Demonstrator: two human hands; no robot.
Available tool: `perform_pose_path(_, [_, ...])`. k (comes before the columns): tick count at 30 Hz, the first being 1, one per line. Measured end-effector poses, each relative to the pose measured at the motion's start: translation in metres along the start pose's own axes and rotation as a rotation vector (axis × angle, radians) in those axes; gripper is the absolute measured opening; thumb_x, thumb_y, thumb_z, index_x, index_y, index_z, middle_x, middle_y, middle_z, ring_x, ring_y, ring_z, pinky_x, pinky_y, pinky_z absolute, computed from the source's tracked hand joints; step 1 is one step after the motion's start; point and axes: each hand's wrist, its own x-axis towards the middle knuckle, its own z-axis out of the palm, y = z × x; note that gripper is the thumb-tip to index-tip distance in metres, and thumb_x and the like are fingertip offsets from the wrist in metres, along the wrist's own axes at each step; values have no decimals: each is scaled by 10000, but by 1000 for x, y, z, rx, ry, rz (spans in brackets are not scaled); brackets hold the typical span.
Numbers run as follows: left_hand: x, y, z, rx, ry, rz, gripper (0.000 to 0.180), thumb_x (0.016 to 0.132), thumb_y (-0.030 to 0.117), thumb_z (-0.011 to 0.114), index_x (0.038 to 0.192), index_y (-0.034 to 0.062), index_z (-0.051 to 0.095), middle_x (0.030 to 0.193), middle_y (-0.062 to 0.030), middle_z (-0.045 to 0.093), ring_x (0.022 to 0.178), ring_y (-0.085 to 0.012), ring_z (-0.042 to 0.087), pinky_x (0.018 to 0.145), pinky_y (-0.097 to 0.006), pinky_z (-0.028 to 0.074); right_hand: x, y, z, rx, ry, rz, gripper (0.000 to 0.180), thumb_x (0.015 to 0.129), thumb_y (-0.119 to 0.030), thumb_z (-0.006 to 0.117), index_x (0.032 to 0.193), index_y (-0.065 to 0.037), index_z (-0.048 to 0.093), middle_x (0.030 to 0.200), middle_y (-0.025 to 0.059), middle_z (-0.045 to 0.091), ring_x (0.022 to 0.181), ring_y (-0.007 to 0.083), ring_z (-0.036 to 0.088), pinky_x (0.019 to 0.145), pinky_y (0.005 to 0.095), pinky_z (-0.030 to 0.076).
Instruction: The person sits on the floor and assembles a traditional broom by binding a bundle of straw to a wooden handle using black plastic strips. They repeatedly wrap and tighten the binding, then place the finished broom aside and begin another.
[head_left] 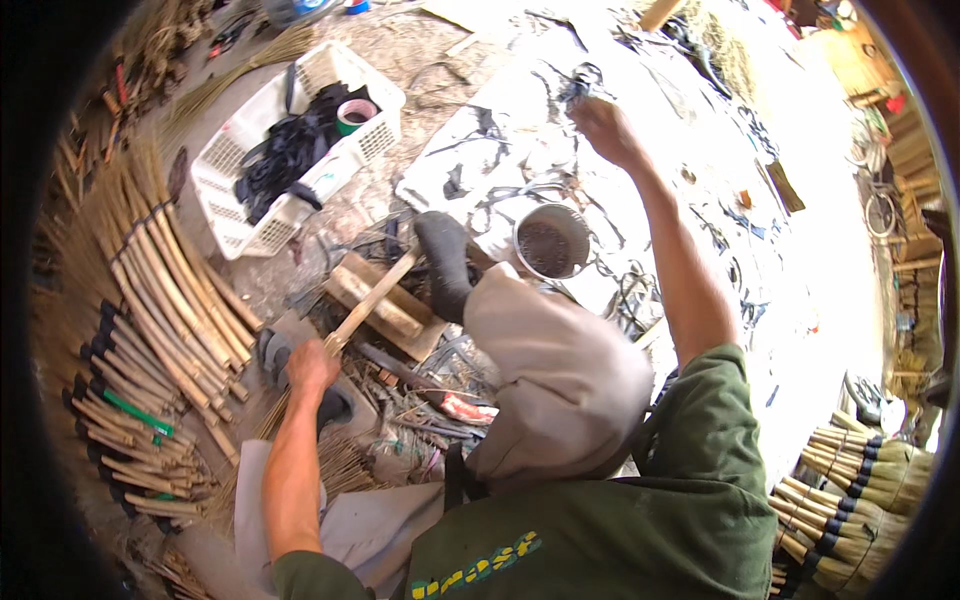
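Broom binding under way: left hand (pixel 312 362) clamped on broom handle (pixel 372 300); right hand (pixel 600 120) raised, fingers closed on black strip (pixel 580 85). Next move likely needs strip brought to handle.

Person's wearing a dark green short-sleeved shirt (pixel 640 520) with some yellow lettering across the front near the bottom edge of the view. Both forearms are bare, no gloves or watch on the left hand (pixel 312 365) or right hand (pixel 608 128). Light grey-beige trousers (pixel 560 380), plus 1 dark shoe (pixel 445 262).
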Motion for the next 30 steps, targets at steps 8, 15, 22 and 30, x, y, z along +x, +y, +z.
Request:
perform_pose_path(8, [2,0,-2,-30,-18,58,265,788,241,745,889,-4,733,914,-272,706,902,-440,688,798,-517,542,-73,110,85,-47,-125,247,229,909,-144,604,1083,-174,749,1091,143,734,993,302,699,879,420,549])
perform_pose_path(15, [7,-5,5,-50,-32,41,207,763,183,731,864,3,727,878,-271,700,877,-447,684,782,-530,538,-13,105,155,-550,-460,142,435,841,-134,652,1254,-274,655,1320,5,597,1296,226,501,1043,424,446])
perform_pose_path(22, [6,-3,-1,-69,-46,41,219,776,221,746,867,23,734,882,-250,708,877,-454,683,782,-529,539,-32,110,146,-262,-281,256,189,913,-293,606,1024,-213,737,926,94,732,962,285,684,969,460,435])
perform_pose_path(30, [1,2,-5,12,-77,-39,362,821,354,779,979,31,741,1022,-221,726,988,-409,692,847,-491,550,-43,88,23,627,393,171,293,983,-264,576,1065,3,666,977,106,732,943,219,666,866,344,494])
